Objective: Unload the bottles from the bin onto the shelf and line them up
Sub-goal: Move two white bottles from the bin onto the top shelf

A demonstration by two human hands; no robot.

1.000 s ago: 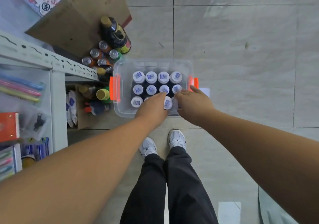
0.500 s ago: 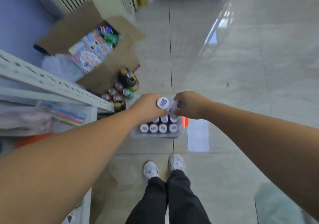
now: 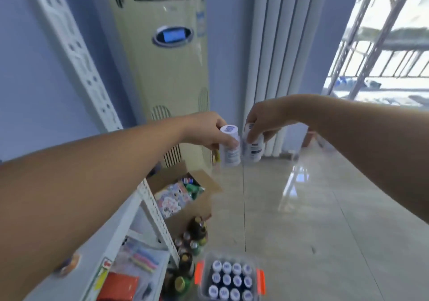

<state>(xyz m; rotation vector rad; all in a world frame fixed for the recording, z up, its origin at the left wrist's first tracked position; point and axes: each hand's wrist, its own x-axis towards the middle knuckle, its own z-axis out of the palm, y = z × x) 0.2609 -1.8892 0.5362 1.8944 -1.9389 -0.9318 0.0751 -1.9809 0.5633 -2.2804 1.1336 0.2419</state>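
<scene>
The left hand (image 3: pixel 209 131) curls its fingers round a white bottle (image 3: pixel 229 148). The right hand (image 3: pixel 262 124) curls its fingers round a second bottle (image 3: pixel 254 151) just beside it, high above the bin (image 3: pixel 199 274).

Open floor (image 3: pixel 325 207) right, shelf upright (image 3: pixel 76 45) left, cardboard box (image 3: pixel 185 207) below
</scene>
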